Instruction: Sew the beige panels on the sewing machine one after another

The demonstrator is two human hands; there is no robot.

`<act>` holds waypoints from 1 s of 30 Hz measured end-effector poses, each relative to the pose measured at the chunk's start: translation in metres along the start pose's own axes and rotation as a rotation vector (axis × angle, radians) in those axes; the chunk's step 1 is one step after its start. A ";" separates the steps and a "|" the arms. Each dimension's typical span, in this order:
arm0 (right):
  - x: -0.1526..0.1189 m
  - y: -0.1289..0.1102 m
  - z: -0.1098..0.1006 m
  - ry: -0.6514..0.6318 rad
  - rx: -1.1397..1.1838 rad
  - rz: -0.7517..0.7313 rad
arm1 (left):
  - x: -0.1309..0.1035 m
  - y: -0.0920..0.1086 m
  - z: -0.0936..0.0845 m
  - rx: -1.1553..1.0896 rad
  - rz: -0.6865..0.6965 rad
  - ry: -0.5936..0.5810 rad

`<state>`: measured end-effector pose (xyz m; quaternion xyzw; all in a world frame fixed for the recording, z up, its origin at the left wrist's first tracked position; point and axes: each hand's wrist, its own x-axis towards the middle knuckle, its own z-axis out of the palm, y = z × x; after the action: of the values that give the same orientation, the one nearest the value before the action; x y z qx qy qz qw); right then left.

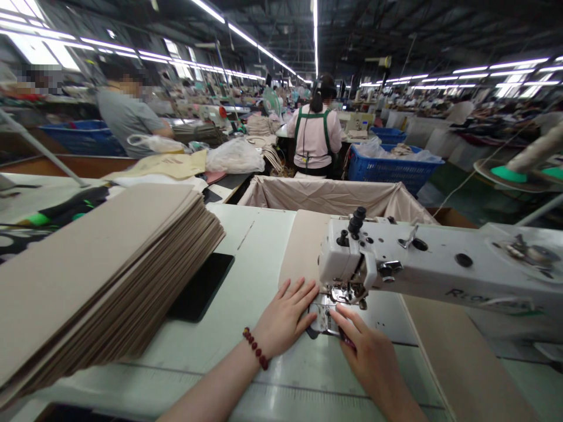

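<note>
A beige fabric panel [303, 243] lies on the pale green sewing table [250, 258], its right side running behind the head of a white sewing machine [422, 264]. My left hand [285, 316] is spread flat at the panel's near edge, left of the presser foot, with a beaded bracelet on the wrist. Just in front of the needle area, my right hand [363, 340] has its fingers curled around a small dark object, mostly hidden, whose kind I cannot make out. Its fingertips are beside the metal plate [323, 316] under the machine head.
A tall stack of beige panels [176, 252] stands at the left, beside a black phone-like slab [204, 287]. Another beige piece [461, 357] lies at right. Beyond the table are a cloth-lined bin [329, 193], blue baskets [387, 170] and two seated people [314, 138].
</note>
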<state>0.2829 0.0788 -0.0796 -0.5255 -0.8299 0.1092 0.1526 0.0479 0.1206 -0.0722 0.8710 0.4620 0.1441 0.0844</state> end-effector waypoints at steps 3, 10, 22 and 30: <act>0.000 0.000 0.001 0.003 0.001 0.001 | 0.000 0.000 -0.001 -0.003 -0.002 -0.003; 0.001 -0.002 -0.004 0.013 -0.031 -0.006 | 0.000 0.000 -0.002 -0.007 -0.006 -0.003; -0.001 -0.003 -0.002 0.049 -0.007 0.009 | -0.002 0.000 0.001 0.012 0.007 0.043; -0.003 -0.008 -0.004 0.103 0.023 0.016 | -0.003 0.001 0.003 0.030 -0.048 0.140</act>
<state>0.2786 0.0728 -0.0735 -0.5351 -0.8154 0.0927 0.2005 0.0477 0.1173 -0.0750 0.8487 0.4895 0.1958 0.0422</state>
